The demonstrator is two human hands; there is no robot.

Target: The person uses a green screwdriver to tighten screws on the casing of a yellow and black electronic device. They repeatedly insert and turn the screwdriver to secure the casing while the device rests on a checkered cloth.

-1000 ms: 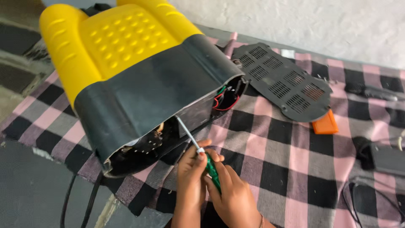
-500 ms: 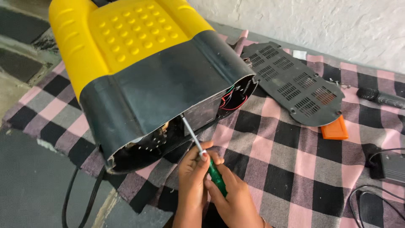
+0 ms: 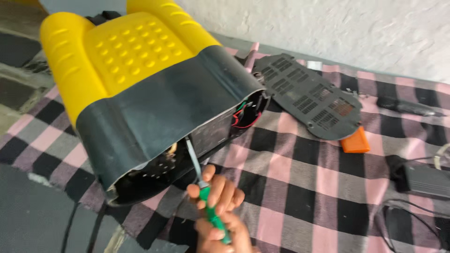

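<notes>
Both hands are wrapped around 1 green-handled screwdriver [image 3: 206, 199] at the bottom middle of the view. The left hand [image 3: 216, 193] sits higher, its fingers [image 3: 224, 197] curled over the upper end of the handle where the metal shaft begins. The right hand [image 3: 220, 234] is just below and touching it, closed on the lower end of the handle, partly cut off by the bottom edge. The shaft runs up and to the left, and its tip goes into the open underside of a yellow and black plastic casing [image 3: 150, 93] lying on its side; whether the tip sits in a screw cannot be told.

Inside the opening, red, black and green wires [image 3: 243, 117] show near the right corner, with dark parts further left that are too shadowed to make out. The casing rests on a pink, grey and black checked cloth [image 3: 300, 182]. To its right lies a black vented cover panel [image 3: 307, 96], flat on the cloth and touching the casing's corner. Just beside the panel's lower right edge is a small orange block [image 3: 355, 140]. Further right, a black power adapter [image 3: 424, 178] with a cable [image 3: 403, 220] lies near the frame edge, and a dark slim tool [image 3: 408, 107] lies by the white wall [image 3: 351, 33].
</notes>
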